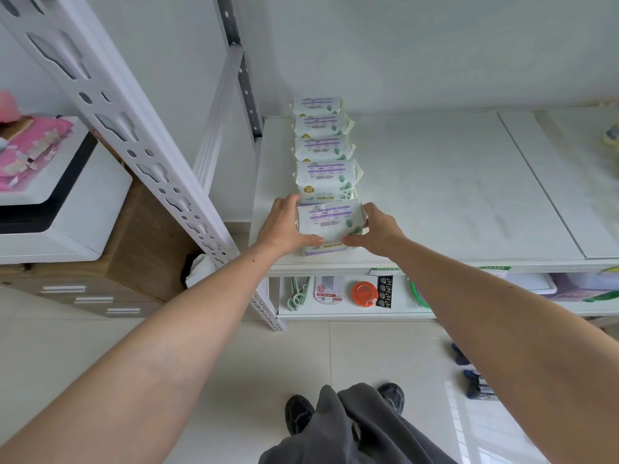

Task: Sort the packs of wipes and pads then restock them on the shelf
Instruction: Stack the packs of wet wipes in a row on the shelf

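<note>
Front pack (330, 226): upright at the shelf's (435, 182) front-left edge, nearest in a single file, so labels face outward.
Hands: left hand (284, 226) and right hand (375, 229) grip its two ends, thumbs in front, apparently squaring it.
Row behind (321, 145): four matching packs, aligned toward the wall.
Lower shelf (361, 311): small hanging goods.

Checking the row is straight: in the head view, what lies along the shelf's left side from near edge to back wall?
Front pack held between left hand and right hand → second pack → third pack → fourth pack → rearmost pack.
</note>
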Available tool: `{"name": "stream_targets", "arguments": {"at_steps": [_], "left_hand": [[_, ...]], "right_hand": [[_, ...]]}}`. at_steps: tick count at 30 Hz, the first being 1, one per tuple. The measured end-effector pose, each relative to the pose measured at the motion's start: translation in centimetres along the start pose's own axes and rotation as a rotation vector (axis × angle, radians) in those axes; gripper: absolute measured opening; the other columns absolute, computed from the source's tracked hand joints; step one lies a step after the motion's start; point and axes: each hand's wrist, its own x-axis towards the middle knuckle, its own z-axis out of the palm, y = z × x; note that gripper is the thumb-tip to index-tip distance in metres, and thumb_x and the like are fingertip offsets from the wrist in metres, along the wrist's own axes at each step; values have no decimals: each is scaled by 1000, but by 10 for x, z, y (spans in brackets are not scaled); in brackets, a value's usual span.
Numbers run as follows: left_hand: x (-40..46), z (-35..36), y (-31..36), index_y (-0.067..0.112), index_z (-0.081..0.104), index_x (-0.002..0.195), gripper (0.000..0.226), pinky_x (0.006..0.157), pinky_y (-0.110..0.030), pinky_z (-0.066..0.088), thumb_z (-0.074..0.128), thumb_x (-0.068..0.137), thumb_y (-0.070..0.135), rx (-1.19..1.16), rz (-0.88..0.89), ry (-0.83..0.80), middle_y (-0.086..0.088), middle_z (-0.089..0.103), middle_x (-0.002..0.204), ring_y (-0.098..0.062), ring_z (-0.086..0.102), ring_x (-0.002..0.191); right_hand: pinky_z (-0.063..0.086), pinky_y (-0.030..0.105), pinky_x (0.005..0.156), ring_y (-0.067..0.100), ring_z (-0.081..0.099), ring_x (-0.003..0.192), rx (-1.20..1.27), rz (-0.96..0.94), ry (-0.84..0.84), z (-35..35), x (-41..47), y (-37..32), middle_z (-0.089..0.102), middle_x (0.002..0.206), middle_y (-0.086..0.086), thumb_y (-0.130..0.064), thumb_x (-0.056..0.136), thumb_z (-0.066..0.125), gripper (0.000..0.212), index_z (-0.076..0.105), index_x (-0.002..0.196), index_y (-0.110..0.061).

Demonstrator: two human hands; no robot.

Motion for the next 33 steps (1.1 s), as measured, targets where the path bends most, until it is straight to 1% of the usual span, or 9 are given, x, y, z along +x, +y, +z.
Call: {"name": "stream_targets", "arguments": {"at_steps": [2,4,6,8,12,18,23,28,33], "left_hand": [[4,-2,0,17,42,126,87,90,-40,49,88,57,47,29,-47,34,-3,47,126,-19,54,108],[8,-3,1,17,45,118,79,84,-39,51,87,59,47,17,-60,47,0,54,119,-18,57,98],[13,-3,2,16,47,114,72,81,-38,52,87,60,42,8,-43,57,0,58,115,-18,58,95],[17,-3,4,16,48,113,67,81,-38,51,86,63,37,8,-29,71,-1,59,113,-20,58,97],[23,-1,5,14,46,115,67,80,-37,51,86,64,31,12,-12,107,-2,58,115,-21,57,100],[25,2,4,14,45,111,66,79,-39,51,85,64,34,8,-19,122,-3,56,113,-22,55,99],[25,1,3,15,43,110,66,80,-39,51,86,63,34,-27,-17,99,-2,55,113,-20,56,99],[25,0,2,17,40,109,69,77,-40,52,85,61,40,-37,-17,67,2,54,111,-17,55,97],[23,-2,4,17,38,112,74,78,-39,50,85,61,43,-5,-25,71,1,50,115,-17,52,97]], "right_hand": [[47,33,71,26,57,97,7,13,21,0,2,-1,60,116,9,-26,78,79,58,44,122,-9],[49,35,72,27,58,97,14,26,32,0,4,-3,59,117,10,-25,79,77,54,45,120,-8],[49,34,72,26,57,95,18,37,39,0,7,-7,57,117,11,-23,80,77,52,45,117,-7],[46,33,69,24,53,89,29,47,47,1,9,-11,56,115,11,-22,80,77,50,45,115,-5],[49,34,72,23,53,90,75,75,53,1,14,-18,54,110,9,-23,76,80,56,45,116,-4],[44,31,66,23,53,89,111,94,67,-6,23,-22,52,104,5,-26,74,82,58,46,113,-5],[48,33,69,24,54,90,103,95,66,-5,25,-20,55,107,7,-27,72,83,59,46,113,-5],[46,32,68,23,54,89,106,87,54,-6,26,-21,55,109,7,-26,74,82,58,45,114,-5],[46,32,69,23,53,90,86,82,50,-7,25,-20,56,109,7,-27,74,82,58,46,114,-6]]}}
